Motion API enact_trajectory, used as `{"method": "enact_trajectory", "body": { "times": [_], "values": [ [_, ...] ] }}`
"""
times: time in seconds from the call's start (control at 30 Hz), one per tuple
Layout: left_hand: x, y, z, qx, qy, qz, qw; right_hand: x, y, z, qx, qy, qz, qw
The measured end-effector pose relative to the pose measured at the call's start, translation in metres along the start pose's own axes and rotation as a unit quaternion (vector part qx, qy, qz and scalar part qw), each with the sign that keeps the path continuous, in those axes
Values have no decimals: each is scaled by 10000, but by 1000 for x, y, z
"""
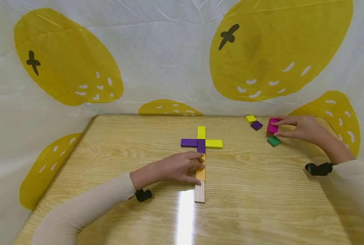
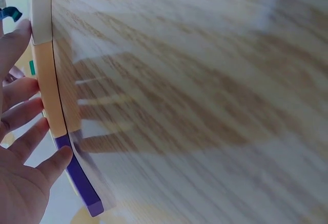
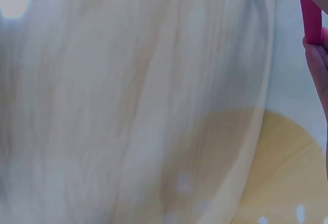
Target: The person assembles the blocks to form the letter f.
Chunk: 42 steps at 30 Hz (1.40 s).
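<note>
My right hand (image 1: 307,129) pinches a pink block (image 1: 272,126) at the back right; the right wrist view shows this pink block (image 3: 310,19) raised off the tabletop. Flat blocks form a cross in the middle. Its upright has a yellow block (image 1: 201,132) on top, a purple block (image 1: 201,146), an orange section (image 1: 201,175) and a plain wood block (image 1: 200,194) nearest me. A purple block (image 1: 189,143) extends left, a yellow one (image 1: 214,144) right. With relaxed fingers, my left hand (image 1: 177,167) touches the upright along the orange section, partly covering it.
A green block (image 1: 273,141) lies just in front of the pink one. Beside them, farther left, are a small yellow block (image 1: 250,119) and a dark purple block (image 1: 256,125). A white curtain (image 1: 163,61) with yellow fruit shapes hangs behind the wooden table (image 1: 246,204).
</note>
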State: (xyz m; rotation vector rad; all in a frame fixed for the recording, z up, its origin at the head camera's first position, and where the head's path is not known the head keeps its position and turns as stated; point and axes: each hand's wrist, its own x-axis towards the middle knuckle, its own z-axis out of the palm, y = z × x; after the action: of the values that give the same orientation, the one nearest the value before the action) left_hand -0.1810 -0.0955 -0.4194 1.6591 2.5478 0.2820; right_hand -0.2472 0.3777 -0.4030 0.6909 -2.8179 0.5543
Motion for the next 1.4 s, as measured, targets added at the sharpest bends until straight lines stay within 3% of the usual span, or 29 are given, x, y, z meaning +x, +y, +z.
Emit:
{"method": "enact_trajectory", "body": {
  "times": [0.37,0.7,0.93,1.4],
  "values": [
    [0,1,-1,-156,46,-58,9999,22,-27,13,283,395,-1325,9900],
    [0,1,0,-161,152,-33,9998,42,-49,29,484,695,-1917,9778],
    [0,1,2,-127,143,-74,9998,58,-63,40,584,779,-2103,9728],
    [0,1,0,-149,82,-117,9998,100,-93,65,664,481,-2063,9750]
  ]
}}
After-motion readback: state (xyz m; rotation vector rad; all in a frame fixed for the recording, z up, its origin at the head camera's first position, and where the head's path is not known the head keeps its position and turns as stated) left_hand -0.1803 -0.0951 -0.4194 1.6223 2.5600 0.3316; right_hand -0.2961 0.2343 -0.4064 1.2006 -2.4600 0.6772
